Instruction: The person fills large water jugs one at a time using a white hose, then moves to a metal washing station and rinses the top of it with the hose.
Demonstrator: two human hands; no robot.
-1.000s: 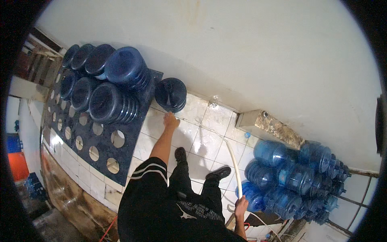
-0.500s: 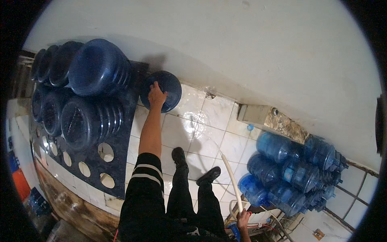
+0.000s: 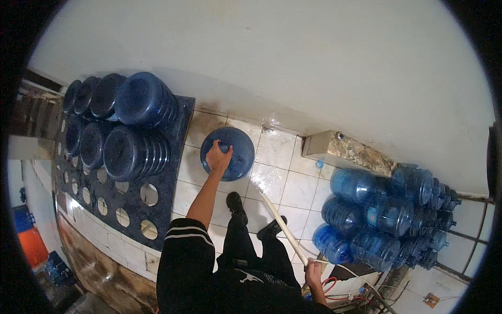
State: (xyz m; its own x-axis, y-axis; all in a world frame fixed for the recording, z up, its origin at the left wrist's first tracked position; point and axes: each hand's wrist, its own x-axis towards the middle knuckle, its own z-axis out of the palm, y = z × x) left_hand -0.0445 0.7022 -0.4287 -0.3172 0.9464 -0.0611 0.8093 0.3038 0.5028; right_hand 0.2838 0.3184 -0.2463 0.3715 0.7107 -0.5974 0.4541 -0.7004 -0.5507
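Observation:
A large blue water jug (image 3: 239, 163) stands upright on the tiled floor near the wall, seen from above. My left hand (image 3: 218, 157) reaches down onto its top, fingers closed round the neck and partly hiding it. Low on the right, my right hand (image 3: 313, 273) is wrapped round a long cream-white hose (image 3: 282, 224). The tip of that hose points up and left, ending a short way from the jug, apart from it.
On the left, a dark rack with round holes (image 3: 136, 192) bears several blue jugs (image 3: 125, 152) lying on their sides. More clear-blue jugs (image 3: 384, 214) are stacked at right. A stained ledge (image 3: 348, 152) juts from the wall. The floor tiles (image 3: 270, 179) are wet.
The jug has come right and away from the rack with my left hand on its neck. The hose tip has swung left toward it. My view has shifted as well.

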